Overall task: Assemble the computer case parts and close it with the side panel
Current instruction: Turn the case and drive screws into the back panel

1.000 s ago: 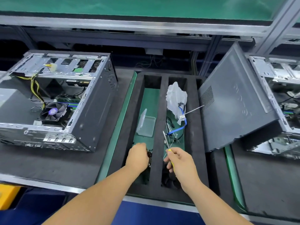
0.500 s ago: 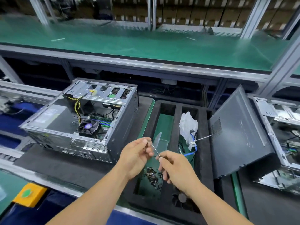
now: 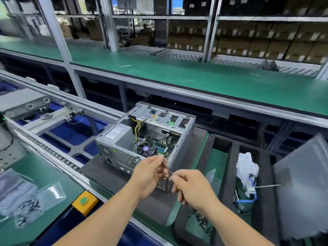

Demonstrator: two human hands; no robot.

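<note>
Both hands have risen out of the foam tray and met in front of the chest: the right hand (image 3: 193, 189) grips a slim screwdriver with a thin metal shaft and a glimpse of yellow handle (image 3: 167, 168), while the left hand (image 3: 150, 174) pinches at the shaft's tip, fingers curled close; a screw is probably being seated there, though it is too small to tell. A second ago both hands were down at the loose pile of small dark screws (image 3: 202, 223), which now lies below the right wrist, so the pick-up looks done and fastening comes next. Just beyond the left hand sits the open grey sheet-metal computer case (image 3: 124, 144), on its side on a dark foam mat, its stamped, perforated walls showing a round black fan, a green board and yellow wires inside. To the right of the right hand the matt grey side panel with a vented patch (image 3: 301, 183) leans, blurred, well apart from the case, so closing is still some way off. Between them the black foam tray with long slots (image 3: 234, 157) holds a crumpled white plastic bag and a blue cable
</note>
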